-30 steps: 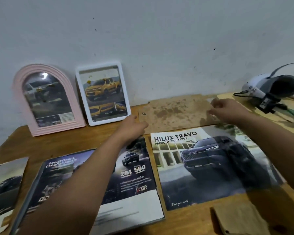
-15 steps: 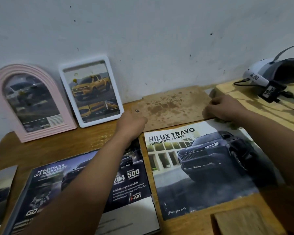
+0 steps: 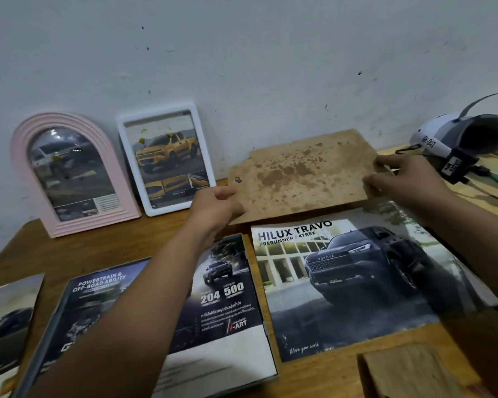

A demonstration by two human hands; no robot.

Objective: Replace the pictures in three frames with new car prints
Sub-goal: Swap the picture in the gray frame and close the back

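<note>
Two hands: both on the stained backing board (image 3: pixel 302 179), one at each end.
Left hand (image 3: pixel 216 206): at the board's near-left corner, fingers curled round the edge, thumb on top.
Right hand (image 3: pixel 397 179): at the board's right edge, fingers and thumb pinched on it.
Backing board: brown, blotched, notched at the far-left corner, small metal tab near the left edge; far edge tilted up toward the wall (image 3: pixel 242 53), near edge close to the table (image 3: pixel 161 234).
Pink arched frame (image 3: pixel 69 173): far left, leaning against the wall, with a dim car picture inside.
White frame (image 3: pixel 166 159): just right of the pink one, also leaning on the wall, with a yellow pickup picture inside.
Hilux Travo print (image 3: pixel 357 282): flat on the table, just near of the board, dark pickup and headline showing; right part under the right forearm.
Brochure (image 3: pixel 213 305): flat, left of the Hilux print, dark page with "204" and "500"; partly hidden by the left forearm.
Loose car print (image 3: pixel 6 320): near-left corner, cut by the picture's edge, blurred.
Wooden piece (image 3: pixel 414 372): near right, only partly in view.
Headset (image 3: pixel 457 142): far right, white and dark, strap and cable attached, well apart from the frames.
Wall: pale, speckled with small dark marks.
</note>
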